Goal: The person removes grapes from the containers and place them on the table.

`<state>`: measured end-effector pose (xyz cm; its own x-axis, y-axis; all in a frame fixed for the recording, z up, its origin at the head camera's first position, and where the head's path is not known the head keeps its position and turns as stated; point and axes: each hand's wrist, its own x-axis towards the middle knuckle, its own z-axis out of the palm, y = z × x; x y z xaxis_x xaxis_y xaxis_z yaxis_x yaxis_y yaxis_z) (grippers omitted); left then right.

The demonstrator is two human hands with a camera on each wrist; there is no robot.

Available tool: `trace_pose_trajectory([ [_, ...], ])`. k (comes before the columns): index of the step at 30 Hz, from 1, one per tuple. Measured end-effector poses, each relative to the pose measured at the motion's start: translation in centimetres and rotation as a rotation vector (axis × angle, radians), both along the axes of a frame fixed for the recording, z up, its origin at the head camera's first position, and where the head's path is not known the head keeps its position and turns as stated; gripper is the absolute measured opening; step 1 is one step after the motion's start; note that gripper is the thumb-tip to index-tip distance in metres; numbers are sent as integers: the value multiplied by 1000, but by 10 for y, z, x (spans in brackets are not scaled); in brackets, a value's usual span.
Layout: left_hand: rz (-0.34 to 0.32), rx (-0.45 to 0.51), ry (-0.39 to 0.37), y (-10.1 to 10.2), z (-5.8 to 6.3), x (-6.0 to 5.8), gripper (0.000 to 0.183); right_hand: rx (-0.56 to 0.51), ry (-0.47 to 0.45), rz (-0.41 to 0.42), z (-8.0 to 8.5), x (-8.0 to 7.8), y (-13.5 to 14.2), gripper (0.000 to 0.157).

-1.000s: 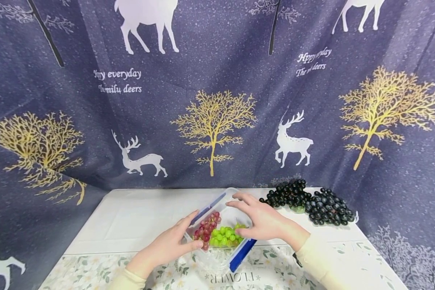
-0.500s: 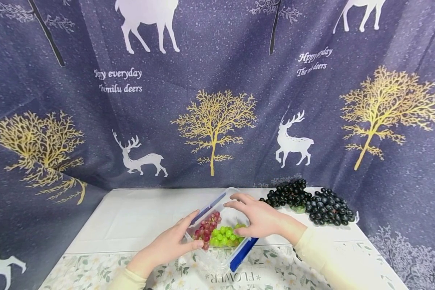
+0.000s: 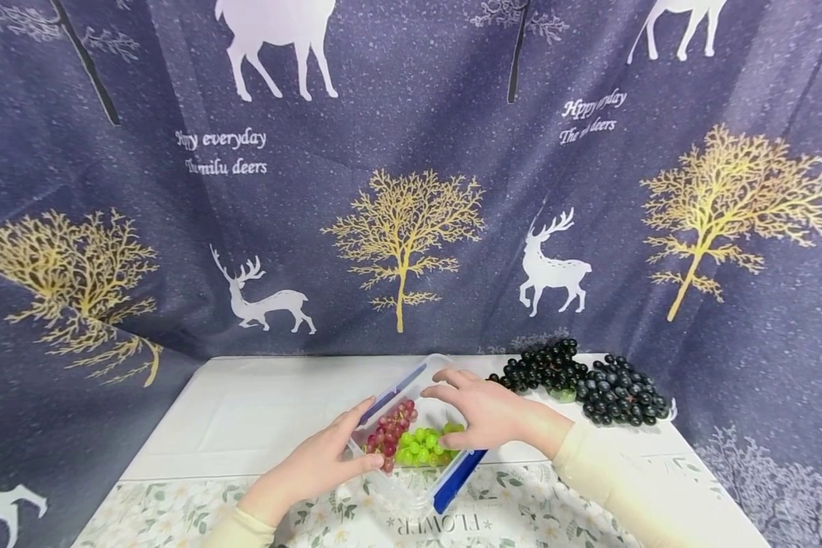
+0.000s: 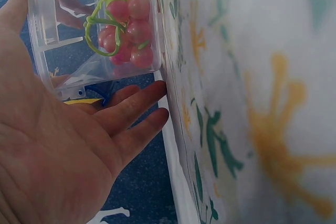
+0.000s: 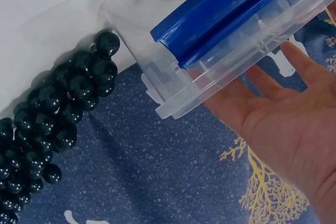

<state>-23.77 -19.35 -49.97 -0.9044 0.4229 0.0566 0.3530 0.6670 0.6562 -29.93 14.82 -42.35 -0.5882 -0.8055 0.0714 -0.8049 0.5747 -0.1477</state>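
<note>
A clear plastic food box (image 3: 406, 491) with blue clip latches (image 5: 220, 19) stands askew on the table, no lid on top. Inside lie a bunch of red grapes (image 3: 387, 438) and a bunch of green grapes (image 3: 421, 447). My left hand (image 3: 322, 460) is at the box's near left corner, thumb over the rim by the red grapes, other fingers stretched along the outside. In the left wrist view these fingers (image 4: 139, 111) look straight and relaxed. My right hand (image 3: 493, 412) spreads over the box's right side, thumb near the green grapes. Nothing shows in its grasp.
Bunches of black grapes (image 3: 626, 392) lie at the table's back right, with a bit of green beside them. A flowered cloth (image 3: 178, 510) covers the front of the white table (image 3: 267, 411). Behind hangs a dark blue curtain (image 3: 411, 114) printed with deer and trees.
My right hand has shifted slightly to the left over the box. The left hand, the box and the black grapes have stayed where they were.
</note>
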Motion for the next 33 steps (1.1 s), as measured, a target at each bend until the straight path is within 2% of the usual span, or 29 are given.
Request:
trace_pose_trajectory([
  [15,5,6,8,-1,-3,-1,95,96,-40,-36,-6,-4,-13,78],
  [23,-1,6,2,-1,-3,-2,93,112,-176,-51,-7,-4,-18,78],
  [33,4,2,5,0,-3,-2,96,135,-241,-40,-13,-7,-24,77],
])
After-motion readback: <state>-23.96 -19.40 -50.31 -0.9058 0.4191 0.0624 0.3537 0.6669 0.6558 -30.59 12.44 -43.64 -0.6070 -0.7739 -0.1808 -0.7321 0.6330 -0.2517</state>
